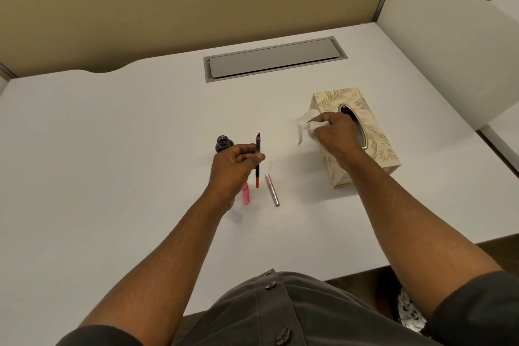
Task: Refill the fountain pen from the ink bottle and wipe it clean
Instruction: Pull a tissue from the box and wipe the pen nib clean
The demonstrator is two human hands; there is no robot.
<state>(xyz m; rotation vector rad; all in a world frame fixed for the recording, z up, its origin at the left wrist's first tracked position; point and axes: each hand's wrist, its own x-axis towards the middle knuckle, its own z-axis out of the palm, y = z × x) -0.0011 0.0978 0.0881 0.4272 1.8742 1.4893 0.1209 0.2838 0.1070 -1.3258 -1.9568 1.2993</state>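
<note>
L hand (pixel 234 161) grip: thumb + fingers pinch the pen (pixel 257 159) mid-body, nib up, above mid-desk, just beside the open ink bottle (pixel 223 144). R hand (pixel 334 132) grip: closed round a tissue (pixel 304 123) over the tissue box (pixel 356 137), nearer the desk's (pixel 112 135) right edge. Pink cap (pixel 246 194) + barrel (pixel 272 189) lie toward the front edge. Step looks like wiping. Next probably: bring tissue to nib, wipe w/o smearing.

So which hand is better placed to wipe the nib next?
Right. The right hand already grips a tissue beside the tissue box, while the left hand holds the pen nib-up.
</note>
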